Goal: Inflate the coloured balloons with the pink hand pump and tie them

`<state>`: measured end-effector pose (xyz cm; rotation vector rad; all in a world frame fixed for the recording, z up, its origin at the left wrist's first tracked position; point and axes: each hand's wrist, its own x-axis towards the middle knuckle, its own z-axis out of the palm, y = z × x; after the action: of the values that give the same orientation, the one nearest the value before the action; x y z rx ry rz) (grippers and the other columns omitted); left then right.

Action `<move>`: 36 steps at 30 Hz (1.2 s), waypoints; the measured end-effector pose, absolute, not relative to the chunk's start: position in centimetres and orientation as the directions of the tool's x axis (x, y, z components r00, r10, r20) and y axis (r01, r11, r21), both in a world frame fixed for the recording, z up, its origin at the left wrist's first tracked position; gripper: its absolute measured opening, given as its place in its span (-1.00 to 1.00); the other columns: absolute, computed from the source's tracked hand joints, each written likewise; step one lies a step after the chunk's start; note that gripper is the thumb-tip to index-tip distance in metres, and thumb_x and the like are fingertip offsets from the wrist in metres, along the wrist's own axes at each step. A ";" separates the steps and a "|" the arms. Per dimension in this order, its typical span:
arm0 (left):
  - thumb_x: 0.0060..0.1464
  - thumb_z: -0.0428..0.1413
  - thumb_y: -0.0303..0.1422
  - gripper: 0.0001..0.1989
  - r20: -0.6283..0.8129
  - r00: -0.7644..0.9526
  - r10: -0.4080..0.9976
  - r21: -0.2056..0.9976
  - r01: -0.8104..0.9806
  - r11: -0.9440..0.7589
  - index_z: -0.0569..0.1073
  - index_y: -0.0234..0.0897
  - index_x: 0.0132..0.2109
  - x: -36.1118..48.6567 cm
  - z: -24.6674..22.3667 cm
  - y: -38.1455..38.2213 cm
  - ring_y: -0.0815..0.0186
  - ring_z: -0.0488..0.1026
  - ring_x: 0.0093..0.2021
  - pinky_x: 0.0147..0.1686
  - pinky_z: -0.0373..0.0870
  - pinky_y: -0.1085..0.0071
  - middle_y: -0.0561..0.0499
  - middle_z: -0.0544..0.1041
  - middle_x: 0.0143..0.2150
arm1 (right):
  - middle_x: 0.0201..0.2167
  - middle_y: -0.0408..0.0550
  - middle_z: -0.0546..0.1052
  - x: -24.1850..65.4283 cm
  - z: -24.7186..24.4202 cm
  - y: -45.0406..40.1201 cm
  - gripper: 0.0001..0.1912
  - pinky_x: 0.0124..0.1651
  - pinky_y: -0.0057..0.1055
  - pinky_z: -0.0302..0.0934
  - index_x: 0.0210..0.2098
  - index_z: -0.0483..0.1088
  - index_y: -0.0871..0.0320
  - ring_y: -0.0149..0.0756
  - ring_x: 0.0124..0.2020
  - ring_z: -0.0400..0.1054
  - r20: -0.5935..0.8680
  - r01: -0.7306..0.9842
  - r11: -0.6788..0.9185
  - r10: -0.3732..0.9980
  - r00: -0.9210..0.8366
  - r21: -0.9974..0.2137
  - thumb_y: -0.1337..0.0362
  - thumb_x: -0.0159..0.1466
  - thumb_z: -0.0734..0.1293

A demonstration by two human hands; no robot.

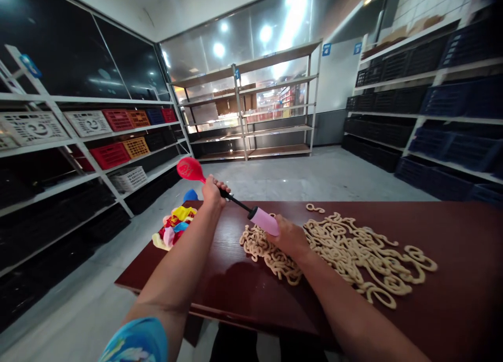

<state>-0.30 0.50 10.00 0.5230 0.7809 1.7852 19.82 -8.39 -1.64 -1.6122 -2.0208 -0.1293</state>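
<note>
My left hand (214,190) is closed around the black nozzle end of a hand pump, where the neck of a small red balloon (189,169) sits. The balloon is partly inflated and points up and left. A black rod runs from there to the pump's pink part (264,221), which my right hand (288,237) grips. Below and beside my right hand, a large pile of beige twisted loops (353,252) lies on the dark red table (223,291). Uninflated balloons in several colours (176,226) lie beyond my left forearm.
Shelves with coloured crates (118,119) stand on the left. A metal rack (243,97) is at the back, and shelves with dark crates (396,102) are on the right. A blue object (190,195) shows at the table's far left edge.
</note>
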 end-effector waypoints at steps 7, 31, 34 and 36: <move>0.08 -0.05 -0.21 -0.64 -0.084 -0.226 0.970 0.682 -0.723 -0.109 -0.04 -0.22 -0.54 4.3 5.4 -1.1 0.48 0.05 -0.75 -0.70 0.06 0.52 0.20 -0.02 -0.71 | -0.29 -0.03 0.47 19.5 -2.2 -7.9 -0.57 -0.34 -0.42 0.07 -0.09 0.21 0.13 -0.23 -0.31 0.38 0.390 0.925 0.250 0.912 -0.125 -0.288 0.05 0.12 0.24; 0.10 -0.09 -0.24 -0.68 -0.026 -0.304 0.952 0.744 -0.642 -0.184 0.04 -0.24 -0.54 2.5 4.3 -0.6 0.43 0.15 -0.71 -0.64 0.20 0.46 0.16 0.05 -0.70 | -0.30 -0.03 0.47 20.0 -2.1 -7.5 -0.58 -0.34 -0.42 0.02 -0.09 0.22 0.13 -0.24 -0.28 0.36 0.348 0.934 0.257 0.923 -0.161 -0.249 0.15 0.08 0.29; 0.09 -0.07 -0.22 -0.68 -0.010 -0.275 0.961 0.723 -0.666 -0.183 0.05 -0.24 -0.54 3.6 3.2 -1.2 0.43 0.15 -0.70 -0.63 0.21 0.45 0.16 0.07 -0.69 | -0.31 -0.04 0.47 20.0 -2.1 -7.5 -0.60 -0.35 -0.42 0.02 -0.10 0.23 0.12 -0.23 -0.28 0.37 0.360 0.931 0.271 0.917 -0.173 -0.244 0.14 0.09 0.28; 0.08 -0.06 -0.21 -0.67 -0.015 -0.270 0.963 0.714 -0.677 -0.179 0.05 -0.24 -0.54 3.6 3.2 -1.3 0.42 0.16 -0.70 -0.63 0.22 0.44 0.15 0.07 -0.69 | -0.30 -0.06 0.47 20.1 -2.1 -7.4 -0.60 -0.36 -0.43 0.01 -0.10 0.23 0.10 -0.25 -0.28 0.37 0.367 0.919 0.298 0.910 -0.193 -0.257 0.15 0.08 0.28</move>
<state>3.59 -1.35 3.23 0.5382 0.7369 1.7285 20.13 -7.42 -2.11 -1.6297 -2.1244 -0.0278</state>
